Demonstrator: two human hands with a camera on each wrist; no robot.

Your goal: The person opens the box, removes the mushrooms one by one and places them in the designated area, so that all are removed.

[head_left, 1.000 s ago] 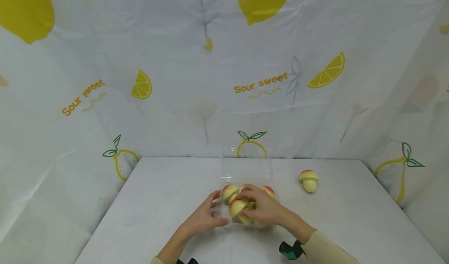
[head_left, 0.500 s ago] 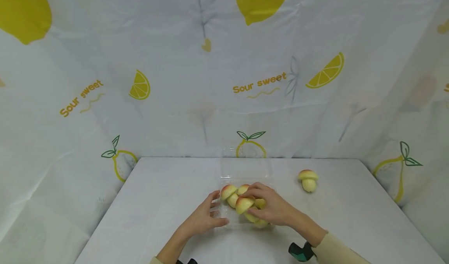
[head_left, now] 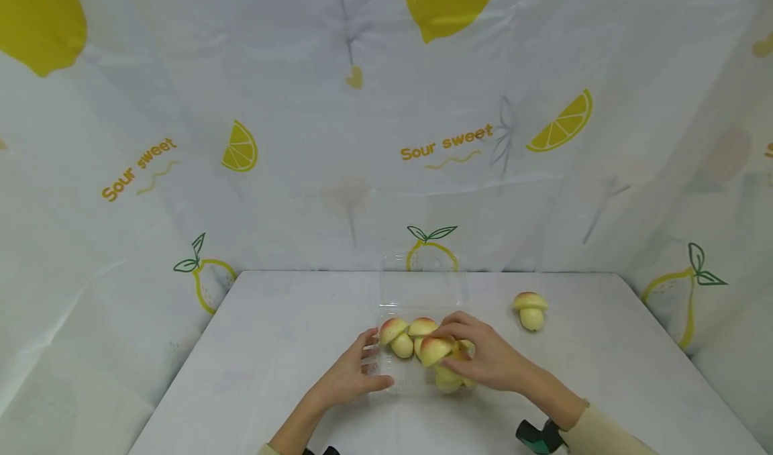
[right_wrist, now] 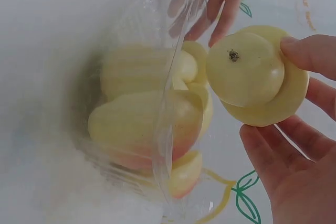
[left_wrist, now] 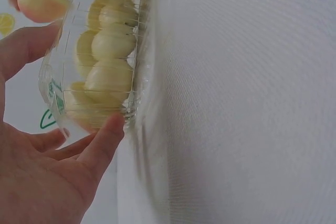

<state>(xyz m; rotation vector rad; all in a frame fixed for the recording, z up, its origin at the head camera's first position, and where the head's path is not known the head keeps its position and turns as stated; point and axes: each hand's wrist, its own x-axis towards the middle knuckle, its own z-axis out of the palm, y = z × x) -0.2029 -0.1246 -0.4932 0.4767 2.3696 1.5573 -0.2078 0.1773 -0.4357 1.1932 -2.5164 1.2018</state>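
The left hand [head_left: 353, 371] was set at the left end of a clear plastic container [head_left: 407, 376], with its thumb and fingers spread wide; in the left wrist view, the fingertips touched the container wall. The right hand [head_left: 486, 356] held a mushroom-shaped piece [head_left: 434, 352] in a narrow grip, with the thumb on one side of the cap and the fingers on the other. This held piece was located over the container, above rim level, tilted with its cap toward the left hand. In the right wrist view, its rounded stem faced the camera and showed a small dark mark [right_wrist: 233, 55] at the end.

The container stood on a white table [head_left: 272, 334], its clear lid [head_left: 423, 288] raised at the far side. Several similar yellow pieces with reddish caps lay inside, including a left piece [head_left: 401, 345] near the left hand and a neighbouring piece [head_left: 421, 326] just beside it; the exact number could not be told. A separate piece [head_left: 532, 319] was positioned on the table, to the right of the container and well apart from it. Behind the table hung a lemon-printed cloth [head_left: 302, 207]
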